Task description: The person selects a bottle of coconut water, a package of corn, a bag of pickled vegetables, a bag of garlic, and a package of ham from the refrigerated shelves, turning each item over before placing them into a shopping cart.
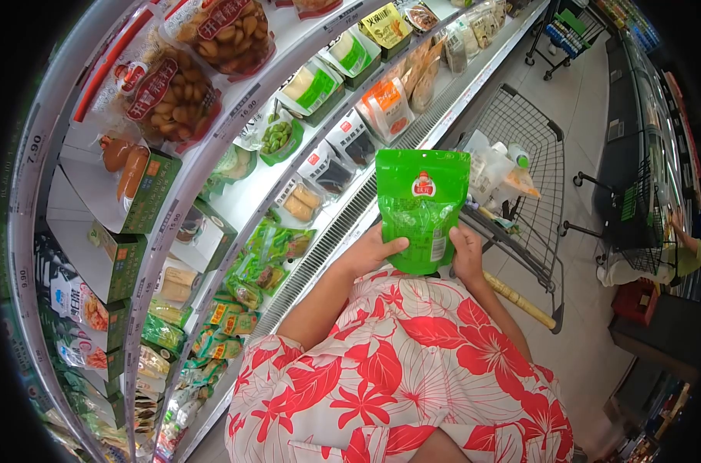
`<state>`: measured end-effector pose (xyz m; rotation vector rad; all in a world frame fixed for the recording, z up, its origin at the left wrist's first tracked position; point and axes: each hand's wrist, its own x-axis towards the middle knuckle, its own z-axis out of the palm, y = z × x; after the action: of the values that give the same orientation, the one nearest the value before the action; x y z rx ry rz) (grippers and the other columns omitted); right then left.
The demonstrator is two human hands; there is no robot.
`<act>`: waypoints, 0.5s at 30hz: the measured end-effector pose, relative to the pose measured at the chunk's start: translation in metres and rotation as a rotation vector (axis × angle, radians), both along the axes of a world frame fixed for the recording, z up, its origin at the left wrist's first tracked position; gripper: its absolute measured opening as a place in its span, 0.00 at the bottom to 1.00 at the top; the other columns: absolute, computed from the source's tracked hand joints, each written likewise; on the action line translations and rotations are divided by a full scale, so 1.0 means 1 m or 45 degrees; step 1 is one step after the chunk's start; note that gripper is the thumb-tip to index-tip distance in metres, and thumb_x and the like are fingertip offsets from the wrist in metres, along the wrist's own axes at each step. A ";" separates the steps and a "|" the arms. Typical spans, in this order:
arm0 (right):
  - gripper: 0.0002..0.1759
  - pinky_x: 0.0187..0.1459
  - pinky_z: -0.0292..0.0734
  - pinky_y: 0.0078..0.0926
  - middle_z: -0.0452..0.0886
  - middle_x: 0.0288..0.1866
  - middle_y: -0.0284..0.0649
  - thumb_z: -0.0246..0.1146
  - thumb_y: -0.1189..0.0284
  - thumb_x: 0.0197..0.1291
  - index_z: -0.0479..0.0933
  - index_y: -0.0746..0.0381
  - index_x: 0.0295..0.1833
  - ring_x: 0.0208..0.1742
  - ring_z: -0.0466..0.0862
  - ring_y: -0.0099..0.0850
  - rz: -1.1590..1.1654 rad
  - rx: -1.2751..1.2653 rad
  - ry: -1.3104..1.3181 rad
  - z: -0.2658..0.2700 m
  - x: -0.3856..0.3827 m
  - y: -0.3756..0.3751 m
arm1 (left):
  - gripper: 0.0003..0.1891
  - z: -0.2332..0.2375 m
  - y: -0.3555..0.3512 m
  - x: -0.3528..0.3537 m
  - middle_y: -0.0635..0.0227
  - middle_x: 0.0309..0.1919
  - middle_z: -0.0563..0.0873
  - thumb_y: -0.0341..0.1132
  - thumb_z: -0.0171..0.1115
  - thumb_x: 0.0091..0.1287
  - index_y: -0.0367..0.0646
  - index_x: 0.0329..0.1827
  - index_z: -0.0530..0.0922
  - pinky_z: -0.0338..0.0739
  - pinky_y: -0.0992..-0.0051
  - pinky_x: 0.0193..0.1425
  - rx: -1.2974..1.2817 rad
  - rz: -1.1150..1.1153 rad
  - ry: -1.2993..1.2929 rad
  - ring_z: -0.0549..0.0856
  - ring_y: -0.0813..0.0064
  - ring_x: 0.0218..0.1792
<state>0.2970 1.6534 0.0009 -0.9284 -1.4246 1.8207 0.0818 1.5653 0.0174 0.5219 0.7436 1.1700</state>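
A bright green food pouch (418, 224) with a red and white logo and a barcode is held upright in front of my chest. My left hand (374, 251) grips its lower left edge, thumb across the front. On the lower right edge, my right hand (466, 251) closes around the pouch beside the barcode. The fingers behind the pouch are hidden. Just beyond it stands a shopping cart (547, 251) with plastic bags and a bottle (518, 157) inside.
Refrigerated shelves (235, 116) curve along the left, stocked with packaged foods such as bagged nuts (169, 100) and green packets (269, 258). Another cart (570, 35) stands at the far end of the aisle. At the right, a person's arm (684, 235) shows near a dark cart.
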 end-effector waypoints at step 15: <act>0.19 0.39 0.74 0.16 0.83 0.41 0.34 0.52 0.66 0.73 0.78 0.71 0.53 0.38 0.78 0.16 -0.048 0.069 0.069 0.007 -0.007 -0.002 | 0.34 0.001 0.000 -0.001 0.63 0.64 0.75 0.38 0.67 0.65 0.42 0.71 0.61 0.68 0.64 0.68 0.004 -0.015 0.035 0.74 0.69 0.64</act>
<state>0.2899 1.6515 0.0083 -0.8669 -1.4073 1.7581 0.0810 1.5651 0.0186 0.5453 0.7614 1.1554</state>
